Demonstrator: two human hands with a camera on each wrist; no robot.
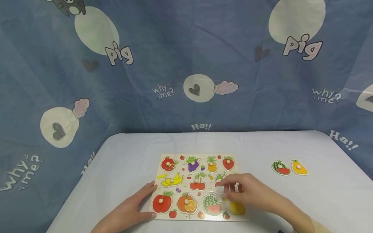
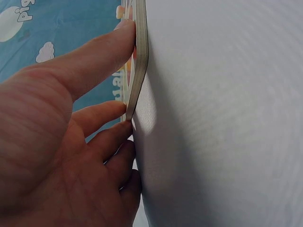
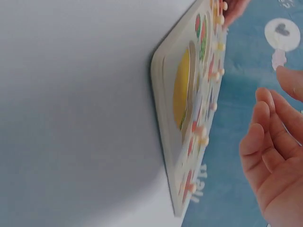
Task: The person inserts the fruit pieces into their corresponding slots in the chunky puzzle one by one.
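A wooden fruit puzzle board (image 1: 183,188) lies flat on the white table, with knobbed fruit pieces in several recesses. My left hand (image 1: 132,205) touches the board's left edge with fingers and thumb spread; in the left wrist view, the thumb (image 2: 106,49) rests near its upper face. Above the board's right side is my right hand (image 1: 244,191), fingers loosely bent. It partly hides a fruit piece (image 1: 219,178) there. In the right wrist view nothing shows between its thumb and fingers (image 3: 279,137). The watermelon recess (image 1: 212,204) and yellow pear recess (image 1: 237,208) show no knobs.
Right of the board lie a watermelon piece (image 1: 281,168) and a yellow pear piece (image 1: 299,167), side by side, knobs up. A blue patterned cloth (image 1: 163,113) hangs behind the white table (image 1: 116,171) and along its sides.
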